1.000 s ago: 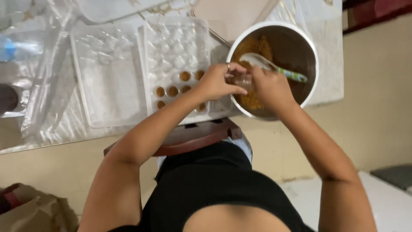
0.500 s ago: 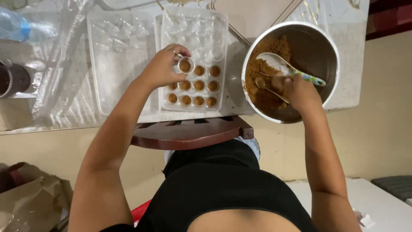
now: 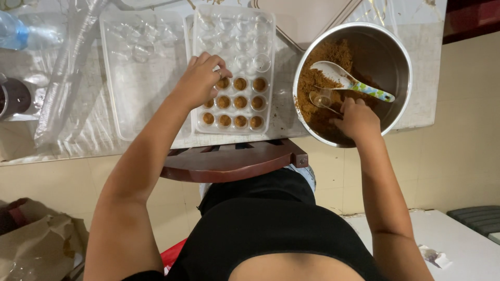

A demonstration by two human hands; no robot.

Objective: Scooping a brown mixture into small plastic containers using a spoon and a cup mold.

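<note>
The left hand (image 3: pixel 200 80) rests fingers-down on the clear tray (image 3: pixel 234 31), its grip bent onto a filled cup at the tray's left edge, seemingly pressing it into its pocket. The right hand (image 3: pixel 357 118), right of the tray, reaches into the steel bowl (image 3: pixel 390 47), grip closed round a small clear cup (image 3: pixel 319 99) to scoop brown crumbs (image 3: pixel 328 52) (a white spoon (image 3: pixel 338 75) lies alongside). Both sit on the worktop (image 3: pixel 422 93).

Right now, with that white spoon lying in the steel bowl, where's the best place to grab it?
Take the white spoon by its patterned handle end, coming from the right rim of the steel bowl. That end lies clear of the brown mixture, while its scoop rests on it.
</note>
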